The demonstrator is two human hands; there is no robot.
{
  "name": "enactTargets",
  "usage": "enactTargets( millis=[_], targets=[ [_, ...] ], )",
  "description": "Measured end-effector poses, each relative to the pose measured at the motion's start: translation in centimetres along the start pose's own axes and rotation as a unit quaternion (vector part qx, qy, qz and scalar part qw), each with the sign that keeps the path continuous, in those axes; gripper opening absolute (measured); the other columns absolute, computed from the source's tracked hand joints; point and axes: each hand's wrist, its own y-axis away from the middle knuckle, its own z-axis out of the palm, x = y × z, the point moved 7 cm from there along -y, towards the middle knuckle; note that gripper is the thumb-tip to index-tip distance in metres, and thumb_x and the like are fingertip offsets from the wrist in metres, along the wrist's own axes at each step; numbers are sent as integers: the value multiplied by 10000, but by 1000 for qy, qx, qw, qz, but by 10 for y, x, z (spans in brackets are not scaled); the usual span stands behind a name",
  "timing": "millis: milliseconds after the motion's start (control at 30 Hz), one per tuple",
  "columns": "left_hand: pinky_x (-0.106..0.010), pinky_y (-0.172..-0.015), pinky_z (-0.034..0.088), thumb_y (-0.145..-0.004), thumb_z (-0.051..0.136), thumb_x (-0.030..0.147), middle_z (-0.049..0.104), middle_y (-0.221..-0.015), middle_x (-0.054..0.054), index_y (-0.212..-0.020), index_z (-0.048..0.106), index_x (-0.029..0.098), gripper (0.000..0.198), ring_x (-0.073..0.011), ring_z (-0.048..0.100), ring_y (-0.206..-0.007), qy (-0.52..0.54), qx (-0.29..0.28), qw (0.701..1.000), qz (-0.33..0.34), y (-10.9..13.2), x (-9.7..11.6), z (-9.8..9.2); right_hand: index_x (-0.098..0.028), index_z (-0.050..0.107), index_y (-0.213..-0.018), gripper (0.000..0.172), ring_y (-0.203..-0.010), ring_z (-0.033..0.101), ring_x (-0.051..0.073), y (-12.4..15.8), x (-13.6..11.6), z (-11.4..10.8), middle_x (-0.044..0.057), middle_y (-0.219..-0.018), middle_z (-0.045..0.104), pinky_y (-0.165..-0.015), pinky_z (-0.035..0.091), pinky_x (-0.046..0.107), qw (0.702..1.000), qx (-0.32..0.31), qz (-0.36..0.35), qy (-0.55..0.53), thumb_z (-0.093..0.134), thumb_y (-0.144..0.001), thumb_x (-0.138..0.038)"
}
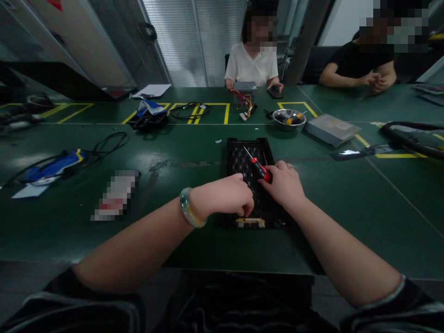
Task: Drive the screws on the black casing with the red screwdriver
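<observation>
A black rectangular device casing (248, 152) lies flat on the green table (194, 240) in front of me. My left hand (225, 196), with a pale bangle on its wrist, rests on the casing's near part with fingers curled down beside a yellow connector (250, 223). My right hand (283, 184) is closed round a red-handled screwdriver (260, 169), whose thin shaft points up and to the left over the casing.
A metal bowl (288, 119) with tools, a grey drive unit (331, 129) and a black cable loop (412, 136) sit to the right. Cables and a blue item (55, 169) lie left. Two people sit across the table, one beside coloured wires (243, 101).
</observation>
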Motion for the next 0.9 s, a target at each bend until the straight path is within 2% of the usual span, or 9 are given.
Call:
enactTargets(
  millis=[167, 267, 400, 533, 667, 900],
  targets=[
    [-333, -795, 284, -720, 721, 118, 744, -769, 23, -710, 730, 275, 157, -163, 622, -753, -45, -5, 997, 62, -5, 6, 4, -183, 676, -1157, 423, -985, 532, 307, 0, 2, 2, 131, -1077, 583, -851, 421, 425, 1000, -2, 5, -12, 657, -825, -446],
    [-331, -772, 306, -751, 695, 143, 746, -791, 16, -733, 730, 274, 136, -169, 622, -754, -68, -16, 995, 75, -5, 8, 7, -185, 676, -1157, 422, -975, 535, 306, 0, 3, 3, 129, -1073, 584, -848, 423, 428, 1000, 4, 2, -15, 657, -823, -442],
    [-324, -733, 342, -753, 683, 168, 739, -764, -2, -730, 739, 257, 107, -176, 615, -710, -63, -19, 996, 58, -4, 9, 4, -193, 679, -1152, 417, -970, 538, 307, 1, 3, 2, 126, -1062, 586, -848, 428, 431, 1000, 15, -1, -15, 657, -819, -444],
    [-318, -777, 375, -769, 646, 177, 745, -794, -1, -777, 758, 273, 148, -183, 628, -748, -51, -29, 998, 27, 0, 6, -4, -198, 678, -1155, 417, -976, 537, 313, 1, 3, 1, 127, -1069, 585, -840, 436, 436, 1000, 18, -3, -16, 662, -815, -439],
    [-310, -794, 387, -719, 672, 176, 725, -737, 14, -720, 751, 275, 127, -175, 618, -723, -37, -19, 999, -2, 6, 2, -14, -187, 678, -1150, 417, -977, 533, 312, 2, 2, 1, 132, -1072, 584, -835, 439, 432, 1000, 17, -4, -20, 667, -817, -438],
    [-326, -734, 390, -676, 670, 150, 694, -670, -13, -644, 727, 253, 122, -185, 584, -651, -90, -68, 993, -31, 3, 5, -10, -191, 676, -1158, 430, -978, 535, 311, 2, 4, 2, 125, -1089, 588, -853, 440, 430, 1000, 20, -5, -16, 679, -810, -444]
  ],
)
